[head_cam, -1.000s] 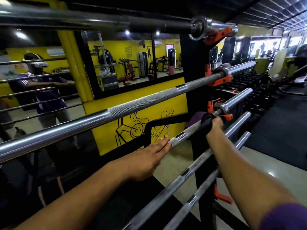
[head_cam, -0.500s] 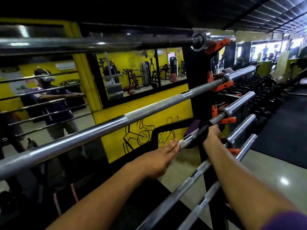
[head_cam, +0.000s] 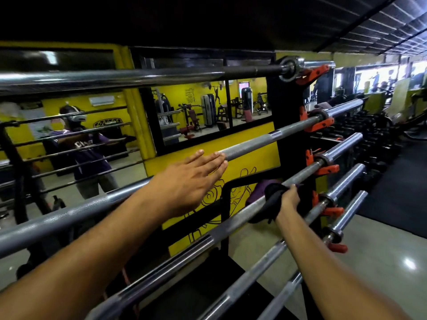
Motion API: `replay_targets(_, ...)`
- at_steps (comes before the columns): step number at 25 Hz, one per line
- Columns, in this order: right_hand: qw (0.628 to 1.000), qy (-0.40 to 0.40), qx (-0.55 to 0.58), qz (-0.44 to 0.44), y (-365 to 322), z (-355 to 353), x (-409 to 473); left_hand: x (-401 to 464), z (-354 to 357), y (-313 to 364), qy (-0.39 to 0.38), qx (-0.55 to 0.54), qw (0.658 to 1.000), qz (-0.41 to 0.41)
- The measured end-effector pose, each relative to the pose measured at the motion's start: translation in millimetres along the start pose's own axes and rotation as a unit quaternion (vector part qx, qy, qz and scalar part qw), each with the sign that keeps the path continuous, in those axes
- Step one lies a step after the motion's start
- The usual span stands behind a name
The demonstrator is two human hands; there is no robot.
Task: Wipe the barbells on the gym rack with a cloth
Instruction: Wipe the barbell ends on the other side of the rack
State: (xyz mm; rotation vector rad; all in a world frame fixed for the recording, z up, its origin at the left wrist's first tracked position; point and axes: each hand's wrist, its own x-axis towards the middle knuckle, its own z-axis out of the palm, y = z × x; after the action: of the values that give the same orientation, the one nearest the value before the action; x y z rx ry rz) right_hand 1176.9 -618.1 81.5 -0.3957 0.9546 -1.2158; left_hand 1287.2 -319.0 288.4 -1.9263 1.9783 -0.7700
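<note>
- Our right hand (head_cam: 287, 199) has its fingers clenched round the cloth (head_cam: 269, 202), wrapping it onto the third barbell (head_cam: 231, 224) at four o'clock so it rubs all round.
- Our left hand (head_cam: 191, 181), fingers released and flat, reaches toward the second barbell (head_cam: 69, 215) at center, likely for steadying.
</note>
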Motion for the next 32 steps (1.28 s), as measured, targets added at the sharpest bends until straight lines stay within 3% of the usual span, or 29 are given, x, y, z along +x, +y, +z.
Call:
replay_targets(3,0.998,0.015,-0.018,0.054,-19.6,9.5,-65.4,-0.2,-4.3,-8.2,-0.038,-0.012,0.999,0.004)
replay_targets(9,0.997,-0.033,-0.002,0.07,69.6,7.3,-157.9,2.8,-6.0,-12.0,-0.026,-0.051,0.998,0.014)
replay_targets(12,0.998,-0.039,-0.021,0.039,72.1,10.1,-142.6,1.0,-7.8,-11.2,-0.012,-0.043,0.999,0.017)
replay_targets(19,0.998,0.028,-0.062,-0.009,-21.8,12.8,-61.3,-1.3,-10.6,-10.3,-0.007,-0.055,0.998,0.011)
replay_targets(32,0.997,-0.044,-0.033,0.052,94.5,6.1,-225.7,-3.2,-9.1,-7.5,0.007,-0.028,1.0,0.004)
